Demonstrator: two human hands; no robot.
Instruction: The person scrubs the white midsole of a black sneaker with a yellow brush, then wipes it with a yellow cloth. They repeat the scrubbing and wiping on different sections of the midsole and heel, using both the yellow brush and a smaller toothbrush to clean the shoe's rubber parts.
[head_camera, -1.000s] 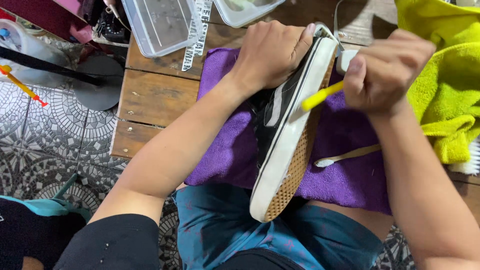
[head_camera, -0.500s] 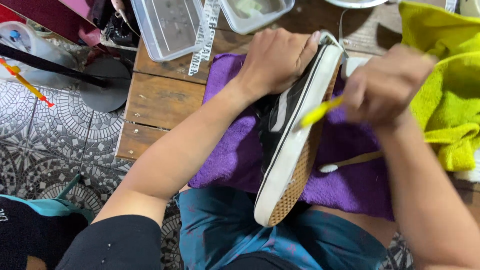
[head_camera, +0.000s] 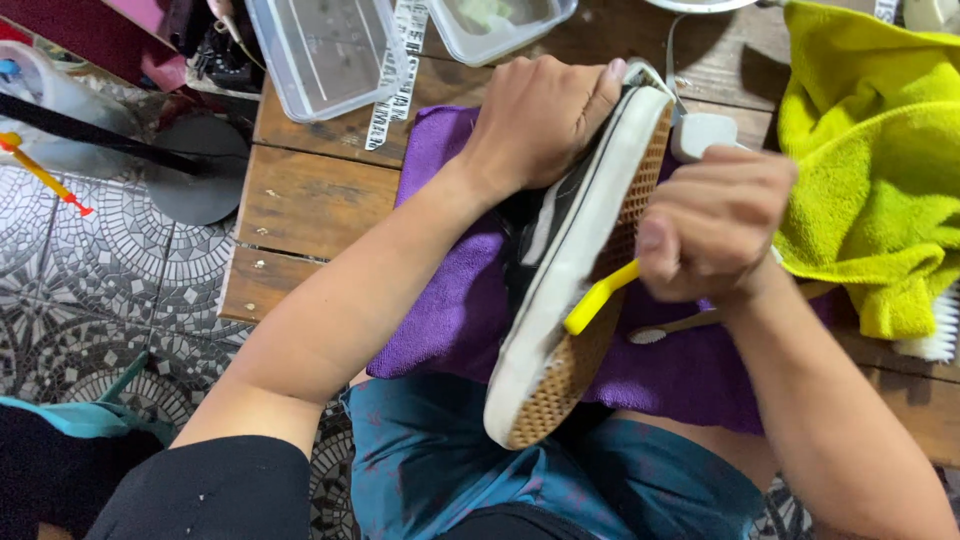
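A black sneaker (head_camera: 575, 260) with a white sidewall and a tan waffle sole is held on edge over a purple cloth (head_camera: 450, 300) spread on a wooden table (head_camera: 300, 200). Its toe end is gripped by the left hand (head_camera: 540, 120), the fingers curled together over the far end of the shoe. A yellow brush (head_camera: 598, 297) is clamped in the right hand (head_camera: 712, 225), whose fingers are closed into a fist around the handle; the yellow end is laid against the sole. Much of the purple cloth is hidden by both forearms and the shoe.

One more slim pale-handled brush (head_camera: 680, 325) is seen lying on the cloth, just under the right hand. One yellow-green towel (head_camera: 870, 160) is bunched at the right, and the white bristles of a third brush (head_camera: 925, 335) can be seen beside it.

Two clear plastic containers are set at the far edge: the left container (head_camera: 325, 50) appears empty but for droplets, and the right container (head_camera: 500, 25) is seen to hold something pale green, which cannot be identified. A patterned strip (head_camera: 398, 75) is laid between them. A dark round stand base (head_camera: 195, 170) rests on the tiled floor (head_camera: 80, 280) at the left.
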